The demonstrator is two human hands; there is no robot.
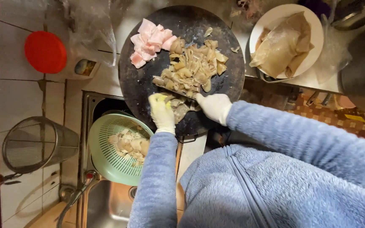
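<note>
A round dark cutting board (138, 84) lies in front of me. My left hand (161, 112), in a pale glove, presses down on a beige strip of skin-like meat (180, 109) at the board's near edge. My right hand (214, 106), also gloved, grips a knife (172, 88) whose thin blade shows edge-on, running left from the hand just beyond the strip. Beyond the blade is a pile of chopped beige pieces (195, 65). Pink meat chunks (151, 42) sit at the board's far left.
A green colander (106, 164) with cut pieces rests over the steel sink (106, 204) at the lower left. A white plate (313, 25) with a beige sheet stands at the far right. A red lid (45, 51), a wire strainer (34, 143) and a dark pot (362, 71) lie around.
</note>
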